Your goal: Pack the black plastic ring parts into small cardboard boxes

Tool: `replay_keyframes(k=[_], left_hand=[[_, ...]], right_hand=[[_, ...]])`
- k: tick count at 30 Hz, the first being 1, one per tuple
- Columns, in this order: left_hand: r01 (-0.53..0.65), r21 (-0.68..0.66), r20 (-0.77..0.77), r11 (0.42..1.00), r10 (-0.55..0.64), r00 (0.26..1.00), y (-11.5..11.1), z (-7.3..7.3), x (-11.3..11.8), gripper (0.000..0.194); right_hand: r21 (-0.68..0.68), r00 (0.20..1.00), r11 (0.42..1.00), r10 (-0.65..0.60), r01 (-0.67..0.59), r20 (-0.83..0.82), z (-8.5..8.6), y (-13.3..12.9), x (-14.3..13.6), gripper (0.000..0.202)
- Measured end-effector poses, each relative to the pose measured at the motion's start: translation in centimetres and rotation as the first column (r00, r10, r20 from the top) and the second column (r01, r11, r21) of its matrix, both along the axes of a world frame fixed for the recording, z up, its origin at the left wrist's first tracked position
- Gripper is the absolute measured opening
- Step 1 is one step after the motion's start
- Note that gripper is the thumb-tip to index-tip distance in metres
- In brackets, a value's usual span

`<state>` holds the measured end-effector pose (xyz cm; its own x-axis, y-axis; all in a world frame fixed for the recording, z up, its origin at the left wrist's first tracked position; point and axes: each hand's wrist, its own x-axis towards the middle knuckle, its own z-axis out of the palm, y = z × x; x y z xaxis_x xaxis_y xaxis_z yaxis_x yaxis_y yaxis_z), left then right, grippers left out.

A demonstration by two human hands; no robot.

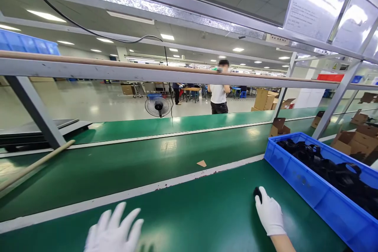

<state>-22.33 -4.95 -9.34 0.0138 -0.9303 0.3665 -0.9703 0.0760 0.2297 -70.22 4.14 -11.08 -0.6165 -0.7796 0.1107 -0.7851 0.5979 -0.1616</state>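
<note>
**Green bench and belt, and what rests on them**

A green work surface [206, 208] runs across the view, edged by a white stripe. On it, at the right, stands a blue crate [307, 185] filled with black parts. A small black piece [257, 193] lies just left of the crate. Beyond the stripe, the green conveyor belt [132, 161] carries a small tan scrap [202, 163]. Farther back sits a brown cardboard box [279, 126]. A wooden stick [35, 164] slants over the belt's left end.

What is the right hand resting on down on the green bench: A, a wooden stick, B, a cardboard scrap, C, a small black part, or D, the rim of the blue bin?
C: the gloved right hand covers a small black part on the green bench, clear of the blue bin.
</note>
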Motion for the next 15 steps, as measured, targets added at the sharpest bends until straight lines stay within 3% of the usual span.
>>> replay_keyframes(k=[2, 4, 6, 8, 11, 15], left_hand=[[0.089, 0.032, -0.012, 0.996, -0.088, 0.996, -0.4, -0.7, -4.3, 0.038], [0.270, 0.093, -0.146, 0.958, -0.255, 0.956, -0.4, -1.6, -8.4, 0.041], [0.369, 0.154, -0.264, 0.917, -0.322, 0.909, -0.1, -2.7, -11.8, 0.042], [0.408, 0.221, -0.277, 0.886, -0.344, 0.897, 0.1, -3.8, -14.2, 0.040], [0.433, 0.318, -0.181, 0.843, -0.395, 0.901, -0.2, -5.1, -15.5, 0.039], [0.434, 0.378, -0.147, 0.818, -0.409, 0.900, -1.3, -5.6, -14.3, 0.045]], right_hand=[[-0.022, 0.995, 0.999, 0.042, -0.040, 0.094, 1.2, -0.1, 1.7, 0.051], [-0.037, 0.939, 0.975, 0.219, -0.217, 0.263, 2.7, -0.1, 3.4, 0.050], [-0.049, 0.806, 0.893, 0.425, -0.447, 0.411, 3.8, -0.2, 4.9, 0.036], [-0.028, 0.717, 0.814, 0.526, -0.580, 0.457, 4.2, -1.1, 6.1, 0.023], [-0.044, 0.729, 0.801, 0.565, -0.597, 0.386, 3.6, -3.7, 7.5, 0.027], [-0.241, 0.824, 0.831, 0.544, -0.501, 0.161, 2.8, -6.9, 8.8, 0.038]])
